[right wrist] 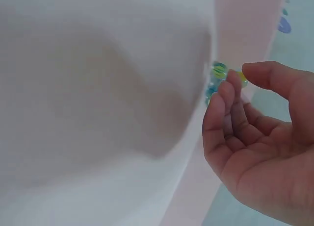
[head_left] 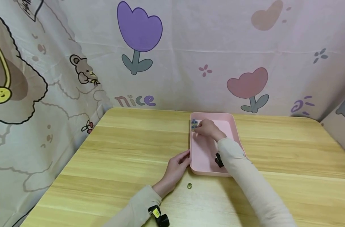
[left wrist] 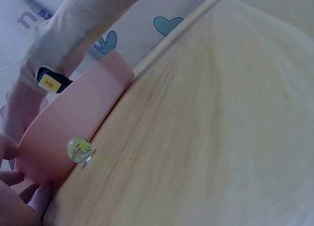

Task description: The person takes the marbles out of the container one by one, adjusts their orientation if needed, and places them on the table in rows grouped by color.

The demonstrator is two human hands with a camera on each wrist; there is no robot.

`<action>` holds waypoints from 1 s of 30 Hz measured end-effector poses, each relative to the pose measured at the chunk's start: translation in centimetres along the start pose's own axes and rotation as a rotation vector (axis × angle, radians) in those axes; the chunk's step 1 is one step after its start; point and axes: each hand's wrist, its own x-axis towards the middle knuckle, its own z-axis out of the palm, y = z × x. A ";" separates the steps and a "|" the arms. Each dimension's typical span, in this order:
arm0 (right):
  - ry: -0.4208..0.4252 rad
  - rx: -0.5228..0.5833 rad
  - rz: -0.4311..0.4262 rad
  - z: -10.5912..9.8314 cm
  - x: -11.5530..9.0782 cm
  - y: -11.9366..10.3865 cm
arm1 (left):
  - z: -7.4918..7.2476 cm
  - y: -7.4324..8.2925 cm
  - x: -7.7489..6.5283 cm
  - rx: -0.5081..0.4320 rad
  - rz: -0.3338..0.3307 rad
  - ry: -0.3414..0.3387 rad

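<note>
A pink rectangular tray [head_left: 205,157] lies on the wooden table, and several glass marbles [head_left: 194,121] sit together in its far left corner. Beside them my right hand [head_left: 209,129] reaches into the tray. In the right wrist view its thumb and fingertips pinch a yellowish marble [right wrist: 243,78], partly hidden, next to blue-green marbles [right wrist: 219,69]. My left hand [head_left: 175,170] touches the outer left wall near the tray's close corner, its fingertips [left wrist: 45,188] against the pink side. One clear marble with a yellow swirl [head_left: 189,186] rests on the table, just in front of the tray.
The wooden table [head_left: 118,157] extends to both sides of the tray. Behind it hangs a printed cloth [head_left: 183,63] with flowers and cartoon animals. Small black cameras [head_left: 160,217] are strapped at the wrists over long pale sleeves.
</note>
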 end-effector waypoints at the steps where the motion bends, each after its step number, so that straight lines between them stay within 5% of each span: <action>1: 0.000 0.006 0.000 -0.2 -0.2 -0.1 | 0.0 0.0 0.0 0.000 0.000 0.001; 17: 0.028 0.137 -0.072 -3.4 -3.2 -0.7 | 0.0 0.0 0.3 0.025 -0.021 0.009; 30: 0.226 0.121 -0.241 -3.2 -8.2 -1.2 | 0.0 0.0 0.0 0.004 -0.001 0.016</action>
